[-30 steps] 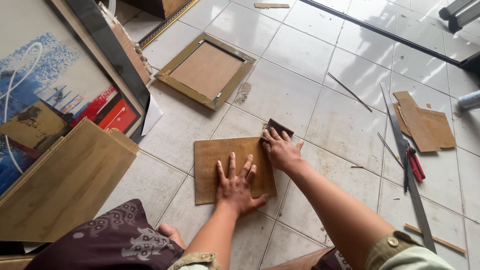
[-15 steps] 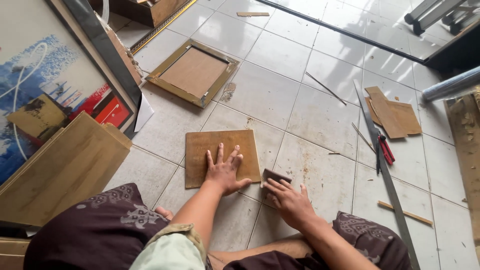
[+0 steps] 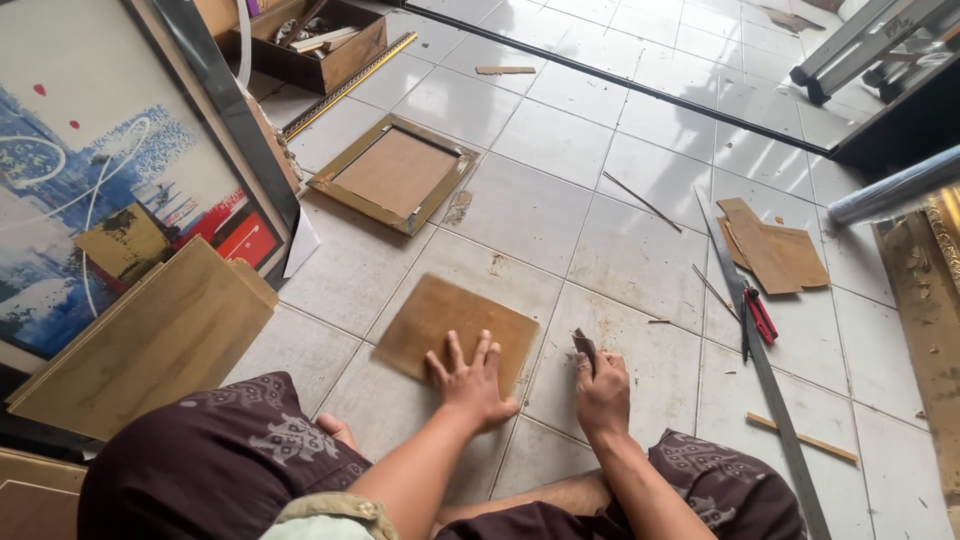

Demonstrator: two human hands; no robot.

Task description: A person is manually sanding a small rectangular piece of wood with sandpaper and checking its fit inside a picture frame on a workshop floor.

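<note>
Brown hardboard, a square panel [image 3: 455,330], is laid flat on the pale floor tiles [image 3: 560,210], turned at a slight angle to the grout lines. It is pressed down near its lower right corner by the left hand [image 3: 472,382], whose fingers are spread wide and laid flat on the board. Just beside the panel's right edge, the right hand [image 3: 603,388] is closed around a small dark block [image 3: 584,346], possibly a sanding block, though its face is too small to be made out; the block is held on edge, apart from the panel.

Further up the floor, a gold-edged picture frame [image 3: 395,173] is seen lying face down. To the right, a long metal straightedge [image 3: 760,360] is stretched across the tiles, with a red-handled cutter [image 3: 760,315] against it and brown offcuts [image 3: 775,250] nearby. At the left, a framed abstract painting [image 3: 90,190] is propped up, with wooden boards [image 3: 150,345] leaned before it.
</note>
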